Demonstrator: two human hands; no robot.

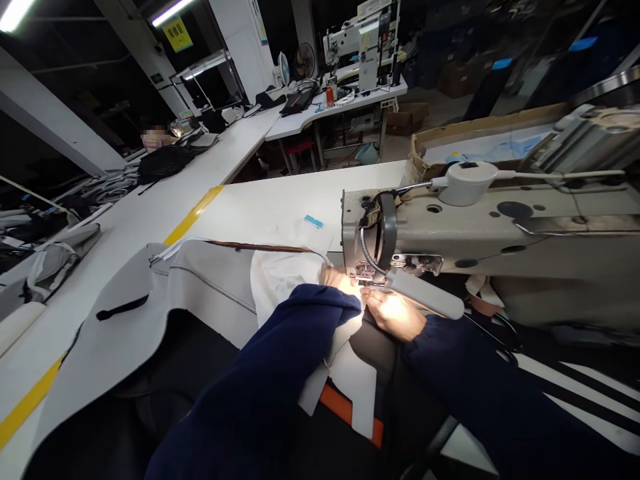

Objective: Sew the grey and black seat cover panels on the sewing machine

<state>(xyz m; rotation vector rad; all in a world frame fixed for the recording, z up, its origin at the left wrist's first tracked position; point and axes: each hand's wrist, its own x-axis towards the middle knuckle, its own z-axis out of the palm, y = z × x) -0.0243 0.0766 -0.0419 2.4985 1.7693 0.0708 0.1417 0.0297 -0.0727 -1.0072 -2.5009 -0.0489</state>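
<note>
We judge the grey fabric [200,293] light, floppy; grip its right edge. Right hand [394,315]: fingers narrow; left hand [338,277]: we cannot tell.

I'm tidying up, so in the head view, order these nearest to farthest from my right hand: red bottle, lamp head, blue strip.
1. Lamp head, just above the right hand.
2. Blue strip, ahead-left on the white tabletop.
3. Red bottle, on the far table.
</note>
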